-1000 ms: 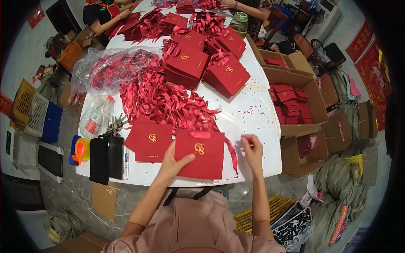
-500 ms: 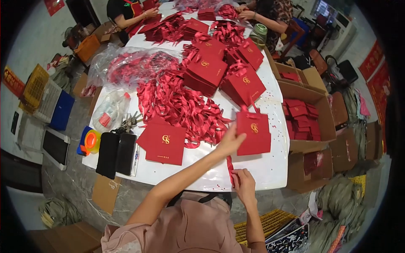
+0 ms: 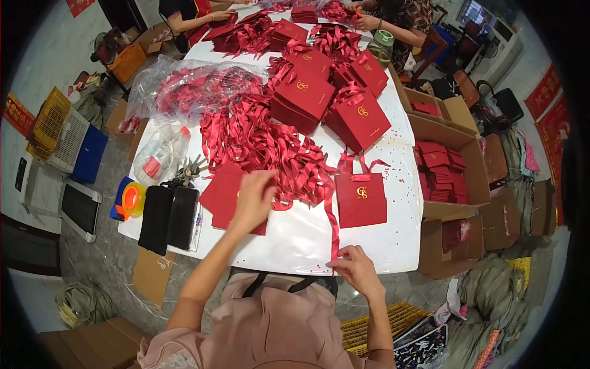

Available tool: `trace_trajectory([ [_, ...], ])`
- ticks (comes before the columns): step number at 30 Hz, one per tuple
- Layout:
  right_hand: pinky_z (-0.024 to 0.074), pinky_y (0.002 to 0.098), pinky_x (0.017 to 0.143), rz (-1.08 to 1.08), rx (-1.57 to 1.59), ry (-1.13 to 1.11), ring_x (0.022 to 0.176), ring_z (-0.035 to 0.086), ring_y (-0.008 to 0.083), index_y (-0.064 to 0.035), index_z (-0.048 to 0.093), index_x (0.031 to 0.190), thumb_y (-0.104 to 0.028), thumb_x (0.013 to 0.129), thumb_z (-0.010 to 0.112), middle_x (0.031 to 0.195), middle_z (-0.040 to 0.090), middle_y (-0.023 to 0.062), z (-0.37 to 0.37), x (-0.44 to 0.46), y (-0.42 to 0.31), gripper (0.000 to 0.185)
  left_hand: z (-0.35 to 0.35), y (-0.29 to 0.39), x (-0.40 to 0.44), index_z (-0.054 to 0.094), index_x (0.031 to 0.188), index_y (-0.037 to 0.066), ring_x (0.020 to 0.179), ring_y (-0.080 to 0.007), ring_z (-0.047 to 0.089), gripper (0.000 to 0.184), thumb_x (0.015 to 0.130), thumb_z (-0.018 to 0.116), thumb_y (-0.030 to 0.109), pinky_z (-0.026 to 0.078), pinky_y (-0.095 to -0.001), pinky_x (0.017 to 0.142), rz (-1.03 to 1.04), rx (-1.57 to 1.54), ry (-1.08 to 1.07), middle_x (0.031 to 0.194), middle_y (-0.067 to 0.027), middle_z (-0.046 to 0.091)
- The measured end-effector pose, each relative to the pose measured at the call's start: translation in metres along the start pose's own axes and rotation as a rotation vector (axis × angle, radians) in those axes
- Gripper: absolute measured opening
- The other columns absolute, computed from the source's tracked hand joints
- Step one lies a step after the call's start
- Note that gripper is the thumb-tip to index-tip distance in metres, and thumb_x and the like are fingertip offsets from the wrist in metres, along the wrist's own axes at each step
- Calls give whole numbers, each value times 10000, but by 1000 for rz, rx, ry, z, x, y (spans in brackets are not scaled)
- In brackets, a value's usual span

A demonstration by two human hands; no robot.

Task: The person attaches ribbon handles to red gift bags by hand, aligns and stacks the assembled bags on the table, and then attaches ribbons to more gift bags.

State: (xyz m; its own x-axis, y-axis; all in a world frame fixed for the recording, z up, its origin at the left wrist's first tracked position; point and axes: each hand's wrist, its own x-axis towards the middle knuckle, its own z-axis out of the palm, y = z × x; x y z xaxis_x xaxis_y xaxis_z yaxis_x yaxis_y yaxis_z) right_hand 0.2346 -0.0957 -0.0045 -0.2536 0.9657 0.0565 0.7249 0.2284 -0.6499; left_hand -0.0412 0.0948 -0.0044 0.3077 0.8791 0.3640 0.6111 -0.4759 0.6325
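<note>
My left hand (image 3: 253, 200) is over a small stack of red bags (image 3: 226, 195) at the front left of the table; motion blurs it, and its grip cannot be made out. At the front edge, my right hand (image 3: 356, 267) pinches the lower end of a red ribbon (image 3: 334, 227). That ribbon runs up toward the heap of red ribbons (image 3: 264, 144). Just right of it lies a red bag (image 3: 361, 202) with gold lettering and loose ribbon at its top.
Stacked red bags (image 3: 301, 98) stand behind the heap. A clear plastic bag (image 3: 184, 89), a bottle (image 3: 158, 154), keys (image 3: 192, 169), tape (image 3: 131, 198) and a black phone (image 3: 183, 218) lie left. Cardboard boxes (image 3: 461, 144) adjoin the right edge. Two people sit at the far end.
My left hand has let go of the red bag at the right and moved left over the small stack. My right hand came down to the table edge and took the ribbon's end.
</note>
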Motion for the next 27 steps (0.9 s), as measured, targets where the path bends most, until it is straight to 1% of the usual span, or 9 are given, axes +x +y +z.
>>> trace_trajectory([
  [6, 511, 382, 789, 3, -22, -5, 953, 578, 273, -113, 739, 915, -106, 762, 770, 1000, 607, 67, 10, 5, 0, 156, -30, -42, -18, 635, 1236, 65, 1169, -348, 472, 466, 780, 728, 92, 376, -460, 982, -118, 337, -58, 1266, -98, 603],
  [11, 503, 348, 816, -174, 103, 179, 920, 603, 273, -55, 701, 910, -73, 787, 766, 980, 626, 74, 2, 16, -19, 140, -29, -22, -28, 680, 1099, 79, 1071, -320, 488, 437, 697, 823, 175, 367, -437, 904, -100, 327, -16, 1049, -84, 599],
  [14, 505, 348, 802, -205, 254, 186, 924, 641, 260, -34, 674, 940, -88, 837, 735, 938, 662, 92, -1, 10, -24, 131, -28, -3, -36, 680, 1051, 104, 1013, -307, 504, 415, 681, 841, 201, 367, -432, 886, -66, 266, -67, 987, -85, 588],
  [16, 513, 292, 732, 12, 644, 87, 816, 667, 177, -29, 667, 935, -61, 881, 697, 863, 669, 86, -3, 4, -34, 69, -22, 3, -44, 681, 1065, 116, 997, -305, 514, 401, 708, 829, 223, 358, -423, 868, -54, 188, -134, 962, -92, 578],
  [17, 513, 292, 732, 15, 644, 87, 816, 667, 177, -29, 667, 935, -61, 881, 697, 863, 669, 86, -3, 4, -37, 69, -18, 8, -47, 677, 1043, 124, 970, -288, 518, 375, 708, 830, 197, 363, -415, 852, -69, 137, -172, 945, -80, 572],
  [19, 495, 243, 658, 97, 944, 48, 735, 629, 98, -14, 661, 936, -52, 905, 675, 852, 668, 67, -1, 6, -42, 50, -8, 18, -53, 665, 1036, 120, 967, -282, 522, 358, 723, 821, 194, 361, -412, 840, -35, 68, -216, 949, -80, 571],
  [23, 457, 239, 594, 227, 658, 153, 656, 562, 86, -3, 648, 912, -93, 915, 666, 741, 614, 37, 12, 28, -48, 91, 6, 47, -57, 647, 1025, 99, 813, -306, 589, 269, 777, 745, 131, 377, -420, 810, -31, -47, -299, 784, -112, 641],
  [25, 438, 249, 564, 269, 463, 266, 619, 552, 98, -3, 649, 898, -109, 914, 666, 697, 592, 49, 26, 38, -44, 108, 10, 57, -59, 648, 1031, 99, 820, -304, 588, 266, 783, 738, 129, 377, -418, 808, -28, -85, -321, 790, -115, 640],
  [27, 438, 270, 545, 305, 473, 306, 574, 546, 121, -5, 651, 874, -114, 893, 676, 662, 586, 67, 34, 46, -45, 114, 11, 65, -59, 655, 1055, 106, 823, -301, 582, 264, 798, 714, 111, 377, -414, 802, -14, -130, -345, 791, -121, 631],
])
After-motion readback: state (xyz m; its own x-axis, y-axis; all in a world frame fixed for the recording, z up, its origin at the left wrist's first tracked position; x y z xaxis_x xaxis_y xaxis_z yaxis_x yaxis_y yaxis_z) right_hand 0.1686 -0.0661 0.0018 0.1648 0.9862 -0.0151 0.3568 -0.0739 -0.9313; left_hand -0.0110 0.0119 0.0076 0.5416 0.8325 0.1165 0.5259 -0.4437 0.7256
